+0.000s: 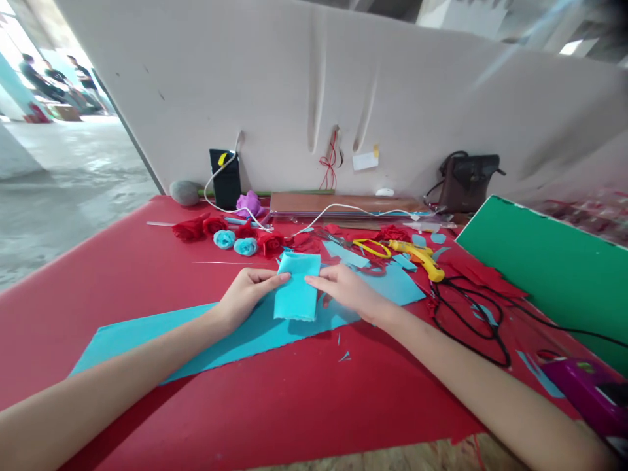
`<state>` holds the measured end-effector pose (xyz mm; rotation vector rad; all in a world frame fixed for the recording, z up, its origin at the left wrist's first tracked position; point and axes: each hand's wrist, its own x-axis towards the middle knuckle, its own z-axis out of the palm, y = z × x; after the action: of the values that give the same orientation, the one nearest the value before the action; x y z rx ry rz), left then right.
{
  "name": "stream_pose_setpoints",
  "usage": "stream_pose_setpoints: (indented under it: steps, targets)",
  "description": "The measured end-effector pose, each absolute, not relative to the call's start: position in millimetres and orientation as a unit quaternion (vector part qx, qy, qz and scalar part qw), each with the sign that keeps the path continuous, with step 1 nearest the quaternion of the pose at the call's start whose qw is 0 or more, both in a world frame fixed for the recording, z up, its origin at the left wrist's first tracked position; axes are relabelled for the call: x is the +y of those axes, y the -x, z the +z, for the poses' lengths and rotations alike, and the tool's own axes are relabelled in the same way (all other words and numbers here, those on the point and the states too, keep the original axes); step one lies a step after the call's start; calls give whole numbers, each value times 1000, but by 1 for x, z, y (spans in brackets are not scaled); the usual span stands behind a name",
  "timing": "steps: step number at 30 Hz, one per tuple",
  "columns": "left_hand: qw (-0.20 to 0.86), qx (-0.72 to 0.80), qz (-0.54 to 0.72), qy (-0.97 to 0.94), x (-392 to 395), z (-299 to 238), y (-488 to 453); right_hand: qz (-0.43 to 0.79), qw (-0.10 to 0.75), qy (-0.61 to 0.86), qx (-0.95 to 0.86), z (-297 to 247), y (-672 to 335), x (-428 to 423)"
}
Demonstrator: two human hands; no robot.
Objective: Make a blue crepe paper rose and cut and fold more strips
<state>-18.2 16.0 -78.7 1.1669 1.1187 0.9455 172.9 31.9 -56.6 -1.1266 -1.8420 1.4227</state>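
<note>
Between my two hands is a folded rectangle of light blue crepe paper (pixel 297 291), held upright with its lower edge a little ragged. My left hand (pixel 248 294) pinches its left edge, thumb in front. On the right edge, my right hand (pixel 346 289) grips it the same way; the fingers behind the paper are hidden. Under both hands a long light blue sheet (pixel 206 347) lies slantwise across the red table (pixel 275 418). Just beyond the hands sit two blue paper roses (pixel 245 246) and several red paper roses (pixel 189 229).
To the right lie a yellow glue gun (pixel 424 258) with a looping black cord (pixel 503 353), yellow-handled scissors (pixel 371 248) and paper scraps. A green board (pixel 544 268) and a purple device (pixel 589 389) stand at the right edge. A phone (pixel 226 180) leans on the back wall.
</note>
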Motion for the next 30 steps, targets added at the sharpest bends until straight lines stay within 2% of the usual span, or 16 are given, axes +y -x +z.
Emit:
stream_pose_setpoints:
  steps: [5, 10, 14, 18, 24, 30]
  targets:
    - [590, 478, 406, -508, 15, -79, 19, 523, 202, 377, -738, -46, -186, 40]
    - [592, 480, 390, -517, 16, -83, 22, 424, 304, 405, -751, -37, -195, 47]
    - [572, 481, 377, -547, 15, -82, 21, 410, 293, 388, -772, -37, -193, 48]
    - [555, 485, 333, -588, 13, -74, 18, 417, 239, 361, -799, -46, -184, 47]
    - [513, 450, 294, -669, 14, -74, 18, 365, 131, 346, -854, -41, -165, 45]
    - [497, 410, 247, -724, 12, -79, 18, 385, 81, 290, -873, -39, -164, 42]
